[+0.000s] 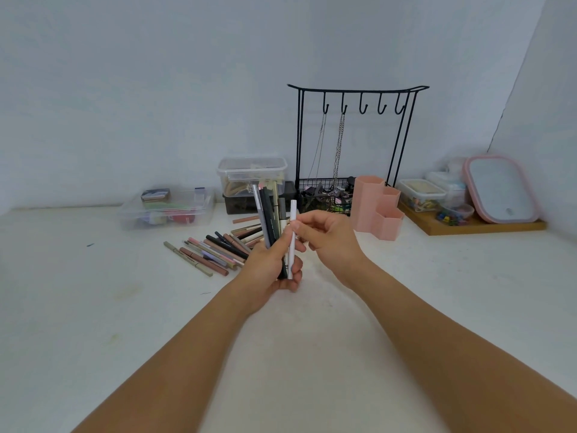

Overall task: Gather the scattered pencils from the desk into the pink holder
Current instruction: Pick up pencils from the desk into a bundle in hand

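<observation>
left hand: above mid-desk, fingers curled round a bundle of pencils, held upright, tips up
right hand: just right of the left, thumb and fingers pinching a white pencil, upright, set against the bundle's right side; its lower end sits at the left hand's fingers
loose pencils: pile lying flat on the desk, behind and left of the hands, fanned out, mixed pink, brown, black, olive; a few more just behind the bundle
pink holder: stepped hexagon tubes, standing toward the desk's back edge, right of the hands, apart from both; contents cannot tell
black wire rack: at back edge, just left of and behind the holder, chains hanging from two hooks, basket base with small items
clear boxes: stacked at back, left of rack; another flat clear box further left
wooden tray: back right corner, carries small containers and a pink-rimmed mirror leaning on the wall
</observation>
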Demonstrator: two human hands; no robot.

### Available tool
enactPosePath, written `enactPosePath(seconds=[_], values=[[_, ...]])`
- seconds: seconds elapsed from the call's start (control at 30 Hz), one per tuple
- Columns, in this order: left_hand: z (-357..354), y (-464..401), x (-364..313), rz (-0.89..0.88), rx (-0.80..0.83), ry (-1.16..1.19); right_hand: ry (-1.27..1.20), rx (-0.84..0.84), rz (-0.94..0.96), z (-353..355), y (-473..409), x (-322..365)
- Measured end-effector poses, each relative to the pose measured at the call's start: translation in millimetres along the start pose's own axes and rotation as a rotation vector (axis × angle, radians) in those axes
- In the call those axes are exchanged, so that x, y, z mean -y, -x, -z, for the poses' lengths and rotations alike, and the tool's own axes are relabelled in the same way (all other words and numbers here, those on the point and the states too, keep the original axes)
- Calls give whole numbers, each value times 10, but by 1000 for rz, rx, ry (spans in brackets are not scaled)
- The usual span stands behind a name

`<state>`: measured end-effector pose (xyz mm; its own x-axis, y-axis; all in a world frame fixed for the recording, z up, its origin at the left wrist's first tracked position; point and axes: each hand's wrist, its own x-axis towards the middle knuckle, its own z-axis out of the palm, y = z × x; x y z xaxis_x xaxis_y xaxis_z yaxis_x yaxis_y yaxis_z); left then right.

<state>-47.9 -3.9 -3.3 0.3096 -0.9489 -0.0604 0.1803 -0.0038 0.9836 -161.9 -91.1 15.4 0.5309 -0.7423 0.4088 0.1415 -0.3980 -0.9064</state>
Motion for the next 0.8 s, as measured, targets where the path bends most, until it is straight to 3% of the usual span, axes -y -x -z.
enactPosePath(seconds=[0.1,0.23,0.3,0.37,0.43,0.8], values=[[21,-13,11,-12,48,-32,-119,40,-47,-24,18,-35],[13,-16,-7,-13,-17,-29,-147,105,-123,23,-35,-87],[4,-31,-2,-12,-62,-31,127,41,-35,124,-82,-190],[12,-49,16,-1,-107,-31,611,-46,45,282,-137,-380],[23,-61,26,3,-125,-25,896,8,4,407,-154,-543],[12,-68,45,-16,-205,-23,1148,191,-12,390,-273,-647]])
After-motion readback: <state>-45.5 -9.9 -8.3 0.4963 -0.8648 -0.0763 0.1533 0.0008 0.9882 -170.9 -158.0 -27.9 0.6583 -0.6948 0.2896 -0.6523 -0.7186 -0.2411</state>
